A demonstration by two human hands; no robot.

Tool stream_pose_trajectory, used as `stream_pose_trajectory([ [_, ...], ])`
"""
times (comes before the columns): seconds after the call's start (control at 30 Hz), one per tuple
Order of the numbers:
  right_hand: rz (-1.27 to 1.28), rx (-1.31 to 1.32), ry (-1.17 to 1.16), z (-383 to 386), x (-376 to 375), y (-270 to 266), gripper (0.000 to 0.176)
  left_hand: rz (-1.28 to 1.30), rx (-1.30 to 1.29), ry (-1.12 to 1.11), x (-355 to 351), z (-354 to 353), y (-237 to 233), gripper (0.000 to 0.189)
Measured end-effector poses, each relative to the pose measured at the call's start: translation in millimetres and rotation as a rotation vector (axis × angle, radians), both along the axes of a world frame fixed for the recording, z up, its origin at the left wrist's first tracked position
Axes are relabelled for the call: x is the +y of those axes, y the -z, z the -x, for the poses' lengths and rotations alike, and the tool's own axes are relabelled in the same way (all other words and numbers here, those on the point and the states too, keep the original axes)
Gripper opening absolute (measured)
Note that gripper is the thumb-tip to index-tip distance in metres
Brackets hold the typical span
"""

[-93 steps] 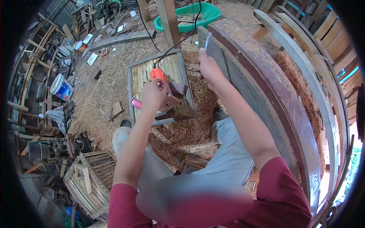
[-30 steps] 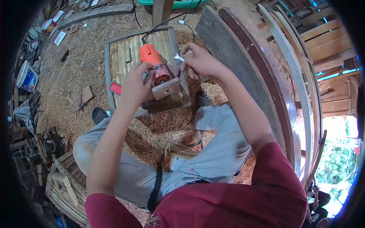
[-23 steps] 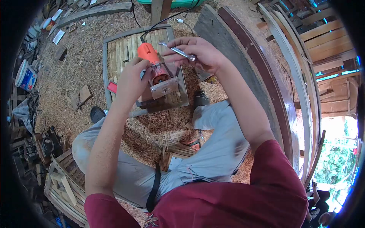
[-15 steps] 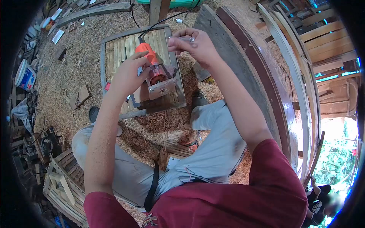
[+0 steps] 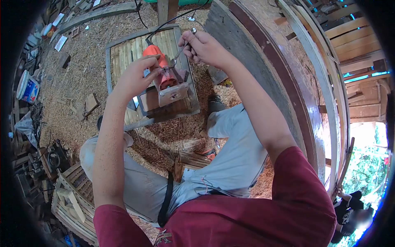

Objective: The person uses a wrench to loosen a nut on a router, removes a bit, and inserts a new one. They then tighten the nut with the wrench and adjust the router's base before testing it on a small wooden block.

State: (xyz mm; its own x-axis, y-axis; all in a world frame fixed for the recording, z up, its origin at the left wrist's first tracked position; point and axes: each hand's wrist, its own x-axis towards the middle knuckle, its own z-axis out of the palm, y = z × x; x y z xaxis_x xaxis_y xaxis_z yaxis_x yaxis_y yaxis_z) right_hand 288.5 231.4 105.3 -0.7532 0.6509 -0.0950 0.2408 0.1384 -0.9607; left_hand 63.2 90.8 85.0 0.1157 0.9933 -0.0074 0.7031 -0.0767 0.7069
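From the head camera, the orange power tool (image 5: 153, 51) lies on its side on a low slatted desk (image 5: 121, 57), its cord end away from the person and its clear base plate (image 5: 174, 94) facing back toward them. The black cord (image 5: 175, 19) leaves the far end of the tool and runs upward past the right hand.

The left hand (image 5: 135, 77) comes in from the left side of the tool. Its fingers are bent and grasp the tool, the forefinger crossing the orange body and the thumb reaching the metal clamp (image 5: 166, 70) above the red base. The tool therefore sits just beyond the palm, between forefinger and thumb.

The right hand (image 5: 204, 48) is raised on the other side, near the tool's upper right. Its fingers are curled around a metal wrench (image 5: 179, 53), with one end showing above the knuckles and the other slanting down beside the clamp. Whether that lower end touches the clamp cannot be told.

A dark reddish block (image 5: 183, 75) shows just right of the tool, and a dark flat piece (image 5: 150, 102) lies by its base plate. Wood shavings (image 5: 70, 127) cover the ground around the desk.
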Motion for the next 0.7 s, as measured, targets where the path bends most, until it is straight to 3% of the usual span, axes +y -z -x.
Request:
stream_pose_trajectory([
  [0.33, -0.122, 0.149, 0.048, 22.4, -2.2, 20.3, 0.046, -0.074, -0.029, -0.008, 0.5, -0.9, 11.9, 0.018],
  [0.43, -0.164, 0.103, 0.055, 27.2, -2.9, 20.0, 0.047, 0.020, -0.023, -0.028, -0.7, -4.3, 0.0, 0.016],
  [0.7, -0.236, 0.022, 0.074, 36.1, -1.1, 16.7, 0.050, -0.110, -0.036, -0.008, -2.8, -2.1, 10.4, 0.014],
])
